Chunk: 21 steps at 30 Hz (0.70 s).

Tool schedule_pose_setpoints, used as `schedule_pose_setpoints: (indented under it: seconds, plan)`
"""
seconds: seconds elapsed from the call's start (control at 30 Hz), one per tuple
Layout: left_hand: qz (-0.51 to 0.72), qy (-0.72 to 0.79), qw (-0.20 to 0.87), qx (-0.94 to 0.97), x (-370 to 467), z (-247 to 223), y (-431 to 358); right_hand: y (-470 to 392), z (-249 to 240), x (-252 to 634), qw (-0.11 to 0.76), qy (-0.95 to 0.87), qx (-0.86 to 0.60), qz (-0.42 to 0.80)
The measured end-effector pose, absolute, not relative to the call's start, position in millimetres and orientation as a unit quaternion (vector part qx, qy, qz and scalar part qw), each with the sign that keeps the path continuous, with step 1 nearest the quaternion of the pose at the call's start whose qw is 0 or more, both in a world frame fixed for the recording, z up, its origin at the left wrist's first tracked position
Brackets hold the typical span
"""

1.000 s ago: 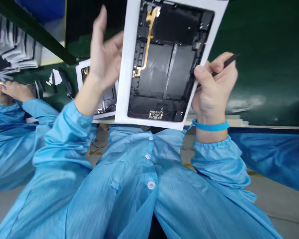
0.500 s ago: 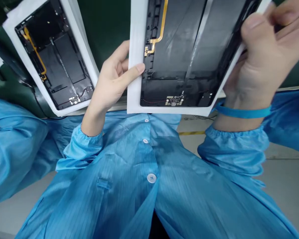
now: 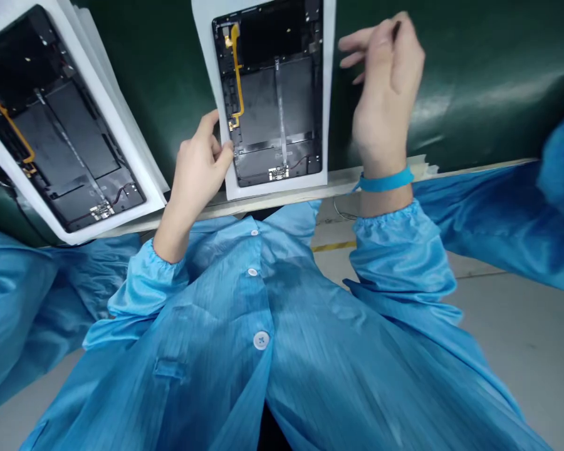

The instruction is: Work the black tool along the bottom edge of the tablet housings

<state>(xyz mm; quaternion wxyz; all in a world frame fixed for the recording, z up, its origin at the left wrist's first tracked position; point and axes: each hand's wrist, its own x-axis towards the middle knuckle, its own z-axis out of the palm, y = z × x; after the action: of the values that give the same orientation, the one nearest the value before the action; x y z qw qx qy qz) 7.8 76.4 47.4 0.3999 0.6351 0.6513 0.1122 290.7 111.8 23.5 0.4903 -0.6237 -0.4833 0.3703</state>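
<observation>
An opened tablet (image 3: 258, 94) lies face up on a white foam sheet (image 3: 329, 113), its black inside, orange flex cable (image 3: 238, 94) and small circuit board (image 3: 279, 173) in view. At the sheet's lower left edge, my left hand (image 3: 195, 166) pinches it, thumb on top and the other fingers partly hidden. My right hand (image 3: 388, 94) hovers to the right of the sheet, apart from it. Its fingers are loosely bent and spread, with nothing visible in them. A blue band (image 3: 388, 181) circles that wrist.
Another opened tablet (image 3: 70, 125) rests tilted on a stack of white sheets (image 3: 117, 94) at the left. Dark green matting (image 3: 474, 94) covers the bench. Blue sleeves of other people (image 3: 14, 288) show at both sides. A thin dark cable (image 3: 23, 216) runs near the left edge.
The tablet on its sheet has gone from close to the camera down onto the bench. My right hand has let go of its right side and moved away. The view has shifted too.
</observation>
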Motion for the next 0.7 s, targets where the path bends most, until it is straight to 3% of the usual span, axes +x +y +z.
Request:
schedule_pose_setpoints:
  seconds: [0.17,0.37,0.7]
  plan:
    - [0.184,0.611,0.3,0.709,-12.4,38.7,39.2,65.8,19.4,299.1,0.6,-0.491,-0.586,0.234]
    - [0.237,0.471,0.202,0.825,-24.9,4.2,23.0,4.5,14.2,254.0,0.484,-0.555,-0.592,0.327]
    - [0.217,0.435,0.19,0.853,-27.7,-15.8,32.4,-12.1,-13.7,219.3,0.477,-0.61,-0.564,0.287]
